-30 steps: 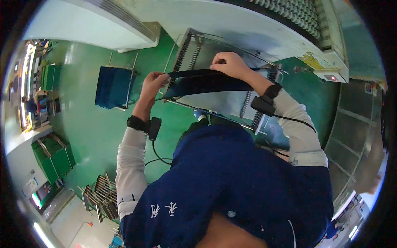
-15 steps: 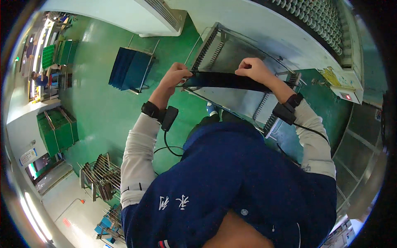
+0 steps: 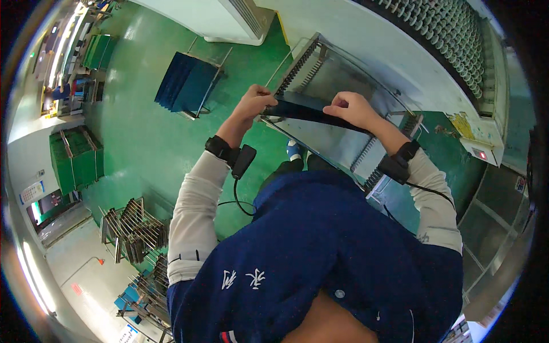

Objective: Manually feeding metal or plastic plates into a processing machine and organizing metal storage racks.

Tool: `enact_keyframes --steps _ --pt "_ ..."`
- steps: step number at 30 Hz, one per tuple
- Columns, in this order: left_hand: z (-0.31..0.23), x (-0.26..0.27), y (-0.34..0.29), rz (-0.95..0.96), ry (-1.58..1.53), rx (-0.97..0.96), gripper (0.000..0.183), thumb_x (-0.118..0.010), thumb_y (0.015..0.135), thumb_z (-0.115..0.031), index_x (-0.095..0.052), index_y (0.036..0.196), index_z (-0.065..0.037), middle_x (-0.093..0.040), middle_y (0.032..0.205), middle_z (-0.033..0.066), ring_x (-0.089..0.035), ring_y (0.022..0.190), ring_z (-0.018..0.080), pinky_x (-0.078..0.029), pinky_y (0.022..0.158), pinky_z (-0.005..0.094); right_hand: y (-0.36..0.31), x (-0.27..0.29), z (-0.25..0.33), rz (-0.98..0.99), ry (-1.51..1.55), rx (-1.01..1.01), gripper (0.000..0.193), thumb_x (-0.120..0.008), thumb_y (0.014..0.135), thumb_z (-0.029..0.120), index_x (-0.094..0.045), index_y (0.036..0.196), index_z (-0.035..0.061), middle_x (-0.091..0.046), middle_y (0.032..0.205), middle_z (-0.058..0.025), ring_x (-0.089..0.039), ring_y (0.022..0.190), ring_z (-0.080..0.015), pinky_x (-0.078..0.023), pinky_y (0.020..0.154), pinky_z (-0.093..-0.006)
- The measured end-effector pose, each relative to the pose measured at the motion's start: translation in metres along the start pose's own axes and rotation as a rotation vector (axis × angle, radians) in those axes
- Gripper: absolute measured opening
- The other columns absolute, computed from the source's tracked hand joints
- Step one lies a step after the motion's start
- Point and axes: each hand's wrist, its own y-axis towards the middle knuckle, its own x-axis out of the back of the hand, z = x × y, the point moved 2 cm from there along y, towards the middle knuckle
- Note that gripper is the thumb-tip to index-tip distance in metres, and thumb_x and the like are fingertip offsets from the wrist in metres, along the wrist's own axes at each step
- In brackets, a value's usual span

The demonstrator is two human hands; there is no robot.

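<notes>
Held out in front of me is a dark, flat panel (image 3: 306, 112), seen almost edge-on as a long narrow strip. My left hand (image 3: 253, 104) pinches its left end between thumb and fingers. My right hand (image 3: 350, 110) has curled fingers closed at the panel's upper edge, towards its right part; the forearm hides the far right end. Below the panel stands a metal rack cart (image 3: 337, 140) with rows of coil-like slots (image 3: 298, 68) along its sides. Whether the panel touches these slots, I cannot tell.
Beyond the rack is a white machine (image 3: 423, 74) with rows of rollers (image 3: 440, 43). A rack of dark blue panels (image 3: 186, 86) stands on the green floor to the left. Farther left are a green-covered stack (image 3: 77, 157) and several folded metal racks (image 3: 134, 228).
The panel has tilted, its right end now lower than its left, and it shows as a shorter strip. Both hands keep their grip. My view has turned slightly.
</notes>
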Motion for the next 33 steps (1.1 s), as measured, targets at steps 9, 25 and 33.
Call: enact_keyframes --steps 9,25,33 --pt "0.008 0.002 0.004 0.018 -0.019 0.017 0.051 -0.075 0.070 -0.018 -0.051 0.113 -0.006 -0.054 0.102 0.0057 -0.050 0.095 0.0181 -0.036 0.076 0.0307 0.006 -0.002 0.012 -0.080 -0.162 0.008 0.041 -0.077 0.074 0.044 -0.067 0.077 0.0044 -0.065 0.075 -0.0130 -0.064 0.070 -0.0280 -0.049 0.066 -0.0393" --pt "0.018 -0.007 -0.004 -0.017 -0.101 0.048 0.036 -0.074 0.073 -0.017 -0.059 0.104 -0.008 -0.060 0.095 0.0030 -0.054 0.087 0.0149 -0.042 0.070 0.0296 0.018 0.018 -0.001 0.104 -0.917 0.086 0.015 -0.067 0.079 0.019 -0.066 0.085 0.0049 -0.066 0.085 -0.0180 -0.063 0.084 -0.0384 -0.049 0.072 -0.0489" --pt "0.024 -0.008 -0.002 0.005 -0.154 -0.049 0.033 -0.074 0.073 -0.016 -0.060 0.100 -0.004 -0.062 0.089 0.0037 -0.057 0.081 0.0142 -0.043 0.067 0.0277 -0.033 0.090 0.076 -0.072 -0.874 0.134 0.019 -0.066 0.081 0.022 -0.069 0.085 0.0034 -0.067 0.084 -0.0196 -0.063 0.082 -0.0418 -0.049 0.074 -0.0515"
